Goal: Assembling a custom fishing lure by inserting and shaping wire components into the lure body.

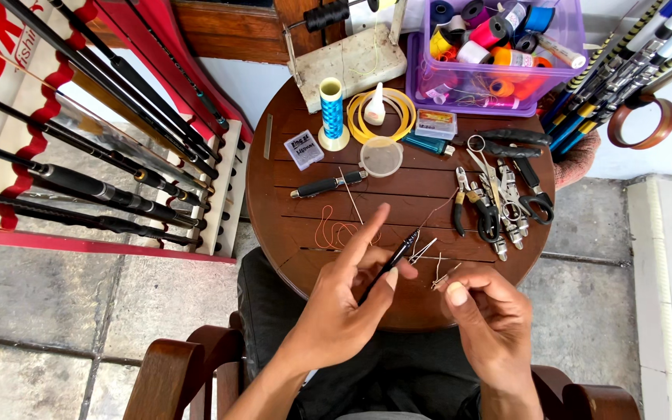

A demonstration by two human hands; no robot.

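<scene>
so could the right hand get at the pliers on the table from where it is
Probably yes. The pliers lie on the round table just beyond the right hand, nothing between them, but its fingers already pinch a small wire piece.

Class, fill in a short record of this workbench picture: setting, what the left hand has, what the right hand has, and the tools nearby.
Setting: round dark wooden table
Left hand: grips a thin black rod tip with a small metal guide ring
Right hand: pinches a small bent wire guide
Nearby tools: pliers and black-handled scissors
Back: purple plastic box of thread spools
Left side: rack of black fishing rods
</scene>
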